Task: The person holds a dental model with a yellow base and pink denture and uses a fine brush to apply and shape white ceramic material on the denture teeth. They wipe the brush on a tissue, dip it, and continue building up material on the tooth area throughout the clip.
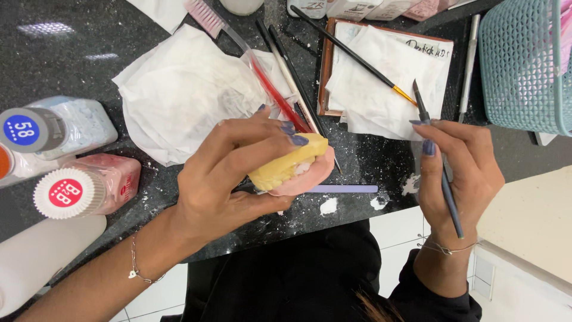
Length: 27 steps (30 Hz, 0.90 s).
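Dental cast (292, 167), yellow stone above with a pink base, sits in the left hand (232, 173) over the near edge of the counter (77, 65); order below runs from the biggest thing down.

Black speckled counter spans the whole upper view, dusted with white crumbs near its front edge. A teal mesh basket (524, 65) stands at the far right. Crumpled white tissue (185, 89) lies left of centre, and a second tissue (387, 77) covers a brown-rimmed tray (326, 71) further right. At the left edge stand powder bottles: one with a grey lid and blue disc (36, 128), one pink with a white ribbed lid and red disc (74, 191), and a plain white bottle (47, 250) below them.

Left hand is closed around the cast, fingertips curled over the yellow top, thumb beneath the pink base. Right hand (459, 173) grips a thin dark-handled brush (441, 167) pen-fashion, bristle end pointing up and away, well apart from the cast.

A pink-bristled toothbrush with a clear red handle (250, 59) lies across the left tissue. Several slim brushes (292, 65) lie beside it, and one with a gold ferrule (357, 56) crosses the tray. A lilac stick (345, 189) lies flat just right of the cast.
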Tool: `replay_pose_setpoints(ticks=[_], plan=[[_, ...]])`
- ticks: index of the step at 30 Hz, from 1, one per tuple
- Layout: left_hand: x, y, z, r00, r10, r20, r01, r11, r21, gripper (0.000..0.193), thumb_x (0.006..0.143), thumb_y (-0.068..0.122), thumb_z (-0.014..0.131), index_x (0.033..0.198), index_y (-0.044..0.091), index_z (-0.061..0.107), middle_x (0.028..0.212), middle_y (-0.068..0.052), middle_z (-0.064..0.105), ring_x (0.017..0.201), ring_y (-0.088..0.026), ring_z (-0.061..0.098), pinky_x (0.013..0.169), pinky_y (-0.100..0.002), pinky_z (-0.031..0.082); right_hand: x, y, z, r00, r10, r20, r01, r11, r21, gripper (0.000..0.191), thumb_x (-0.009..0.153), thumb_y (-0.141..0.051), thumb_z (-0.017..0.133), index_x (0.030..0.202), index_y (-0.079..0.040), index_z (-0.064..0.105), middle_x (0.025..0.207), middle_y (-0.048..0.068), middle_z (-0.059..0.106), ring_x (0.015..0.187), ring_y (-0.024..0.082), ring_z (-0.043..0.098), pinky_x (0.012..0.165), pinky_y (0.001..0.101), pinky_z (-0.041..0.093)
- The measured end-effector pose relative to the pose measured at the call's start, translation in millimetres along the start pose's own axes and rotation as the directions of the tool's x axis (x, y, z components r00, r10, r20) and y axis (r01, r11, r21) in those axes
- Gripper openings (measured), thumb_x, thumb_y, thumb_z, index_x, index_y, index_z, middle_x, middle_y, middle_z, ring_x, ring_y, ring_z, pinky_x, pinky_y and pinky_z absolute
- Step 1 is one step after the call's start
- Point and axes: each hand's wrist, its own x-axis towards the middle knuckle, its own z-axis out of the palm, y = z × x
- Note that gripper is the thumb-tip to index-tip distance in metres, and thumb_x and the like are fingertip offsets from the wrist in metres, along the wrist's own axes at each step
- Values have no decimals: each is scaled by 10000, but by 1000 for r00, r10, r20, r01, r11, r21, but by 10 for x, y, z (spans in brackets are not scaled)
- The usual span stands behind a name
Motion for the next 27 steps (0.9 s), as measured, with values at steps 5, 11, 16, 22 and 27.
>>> replay_pose_setpoints(ticks=[5,11,16,22,27], plan=[[-9,-12,-34,1000,20,19,-19,999,-29,611,684,222,945,1191,62,644,1147,-124,646,1088,-260,715,1111,-508,555,23,-12,-1,1000,19,-6,-19,1000,0,105,1058,-32,798,1031,9,705,1068,132,686,962,211,679,816,285,521],[13,-16,-70,993,51,108,-41,994,-97,587,741,184,951,1242,78,664,1247,-107,660,1146,-238,730,1030,-371,604,12,71,12,1000,28,-14,-28,999,16,127,1069,-77,809,1050,-3,708,1058,123,699,916,197,659,768,261,490],[36,-27,-109,980,35,196,5,980,-200,625,690,152,942,1248,51,679,1242,-94,691,1135,-234,738,1005,-369,656,-8,60,9,998,66,11,-67,996,53,119,1068,-69,803,1069,1,706,1068,133,698,949,205,691,807,268,520],[152,31,-109,967,108,231,-56,974,-221,578,697,142,917,1222,72,687,1222,-69,678,1178,-257,700,1089,-425,605,5,112,100,1000,1,11,-2,999,44,143,1064,-87,820,1061,-11,700,1069,129,697,985,217,705,824,285,537],[240,83,-165,948,165,272,-107,970,-216,501,749,44,863,1214,82,681,1221,-78,647,1190,-287,673,1125,-479,499,14,90,125,998,-3,-63,5,999,36,143,1061,-34,842,1069,-4,702,1081,122,687,937,200,675,781,281,514]])
